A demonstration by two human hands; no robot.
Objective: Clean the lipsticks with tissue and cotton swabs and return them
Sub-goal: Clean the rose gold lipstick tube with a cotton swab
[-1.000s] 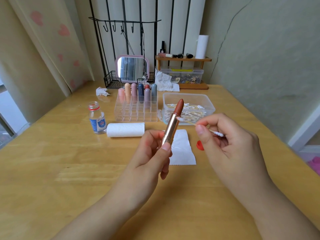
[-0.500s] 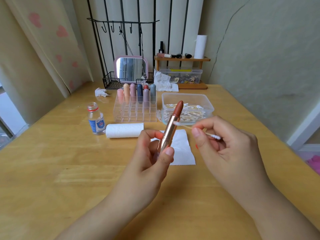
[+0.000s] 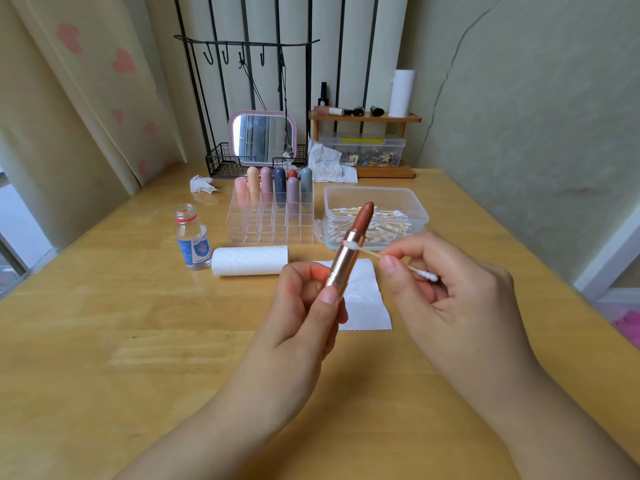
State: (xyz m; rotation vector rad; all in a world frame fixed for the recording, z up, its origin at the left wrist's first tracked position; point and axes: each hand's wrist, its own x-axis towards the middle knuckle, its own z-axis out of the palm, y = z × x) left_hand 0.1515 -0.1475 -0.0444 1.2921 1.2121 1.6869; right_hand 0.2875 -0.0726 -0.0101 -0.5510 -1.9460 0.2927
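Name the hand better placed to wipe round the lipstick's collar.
Right hand: it pinches the cotton swab, tip already on the lipstick collar. Left hand grips the tube.

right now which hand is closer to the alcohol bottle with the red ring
Left. The left hand, gripping the lipstick, is to the right of the bottle and nearer the camera. The right hand, pinching the cotton swab, is farther right still, beyond the lipstick.

Bottle left of roll; organizer behind roll.
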